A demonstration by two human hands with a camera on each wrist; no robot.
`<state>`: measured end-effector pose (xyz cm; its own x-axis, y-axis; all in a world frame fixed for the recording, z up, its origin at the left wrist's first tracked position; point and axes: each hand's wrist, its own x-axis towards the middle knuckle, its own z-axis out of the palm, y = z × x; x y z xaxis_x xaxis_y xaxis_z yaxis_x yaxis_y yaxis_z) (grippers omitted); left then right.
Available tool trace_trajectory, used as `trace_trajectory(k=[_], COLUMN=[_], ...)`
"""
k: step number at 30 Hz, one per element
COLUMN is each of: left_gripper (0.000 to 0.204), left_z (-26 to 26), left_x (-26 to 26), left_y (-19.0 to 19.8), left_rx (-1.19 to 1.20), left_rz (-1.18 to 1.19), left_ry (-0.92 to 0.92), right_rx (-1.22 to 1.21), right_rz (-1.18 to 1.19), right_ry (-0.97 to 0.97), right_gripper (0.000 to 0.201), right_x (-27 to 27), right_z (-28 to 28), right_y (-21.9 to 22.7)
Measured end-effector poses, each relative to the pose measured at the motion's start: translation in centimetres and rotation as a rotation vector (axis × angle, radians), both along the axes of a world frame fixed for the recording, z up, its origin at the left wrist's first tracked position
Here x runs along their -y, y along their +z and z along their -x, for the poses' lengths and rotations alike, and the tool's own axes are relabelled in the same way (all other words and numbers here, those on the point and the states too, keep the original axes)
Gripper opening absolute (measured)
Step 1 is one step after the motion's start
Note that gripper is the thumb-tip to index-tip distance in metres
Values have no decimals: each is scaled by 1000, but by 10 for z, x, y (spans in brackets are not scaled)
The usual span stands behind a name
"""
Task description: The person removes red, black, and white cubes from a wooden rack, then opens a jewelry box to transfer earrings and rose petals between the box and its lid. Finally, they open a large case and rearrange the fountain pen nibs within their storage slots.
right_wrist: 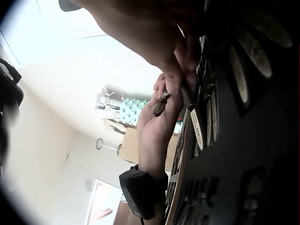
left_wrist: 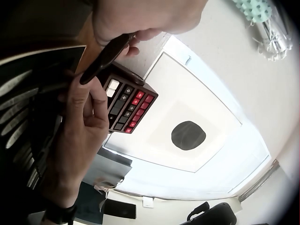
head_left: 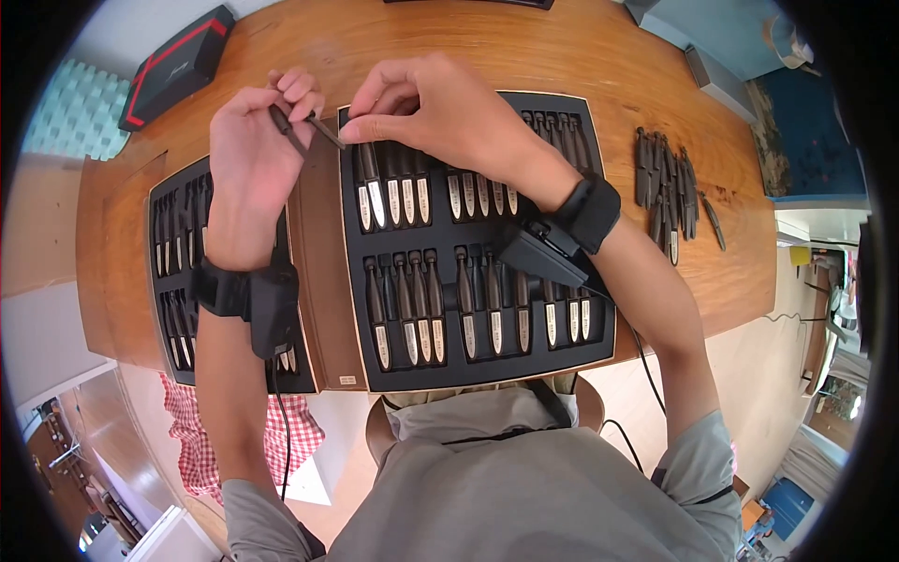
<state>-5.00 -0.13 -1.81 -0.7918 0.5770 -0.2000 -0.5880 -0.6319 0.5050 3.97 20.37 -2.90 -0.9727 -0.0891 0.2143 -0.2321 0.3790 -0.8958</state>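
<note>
My left hand [head_left: 251, 155] holds slim dark pen-like pieces, one at the palm and one [head_left: 326, 131] pointing toward my right fingertips. In the left wrist view a dark glossy piece [left_wrist: 105, 58] extends from that hand, its tip near the right thumb. My right hand [head_left: 449, 112] is over the upper left compartment of a black-lined case [head_left: 440, 239], thumb and fingers pinching the narrow end of a dark piece with a silver labelled blade-shaped end [right_wrist: 197, 126]. Several similar pieces [head_left: 408, 192] lie in rows in the case. My right hand hides part of the upper row.
Left of the brown spine [head_left: 323, 281], another case section [head_left: 173, 286] holds more pieces. A loose pile of dark pieces [head_left: 663, 178] lies on the wooden table [head_left: 646, 281] at right. A black box with red ribbon [head_left: 178, 70] stands at back left, near a pale green bumpy object [head_left: 80, 108].
</note>
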Motion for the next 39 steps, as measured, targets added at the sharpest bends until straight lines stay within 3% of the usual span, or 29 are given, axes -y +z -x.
trace_trajectory(k=[4,6,9,12,15,25,31,33,39], left_gripper=[32,38,43,44,54,52,48,56,55], left_z=[8,5,-2,-6,1,-5,-21,-12,-32], left_x=[3,0,-10,-15,-10,-15,-29,-20,-33], left_y=[-10,-8,-3,2,-7,-5,5,-6,9], left_rx=[-26,-26,-52,-92,-140,-181,-171,-275,-394], left_rz=[2,51,90,122,81,102,251,140,379], left_ry=[-23,64,150,154,103,73,134,13,60], right_rx=[-16,-18,-34,7,-55,-119,-186,-119,79], right_rz=[-76,-226,-274,-172,-250,-336,-338,-32,334], right_ry=[-47,-101,-108,-91,-80,-48,-49,-224,-92], right_gripper=[32,31,30,31,32,29,24,25,36], right_x=[-2,-3,-3,-5,-7,-1,-2,1,2], right_z=[-3,-6,-6,-1,-4,-10,-3,5,0], right_y=[6,12,13,7,6,5,-5,-6,10])
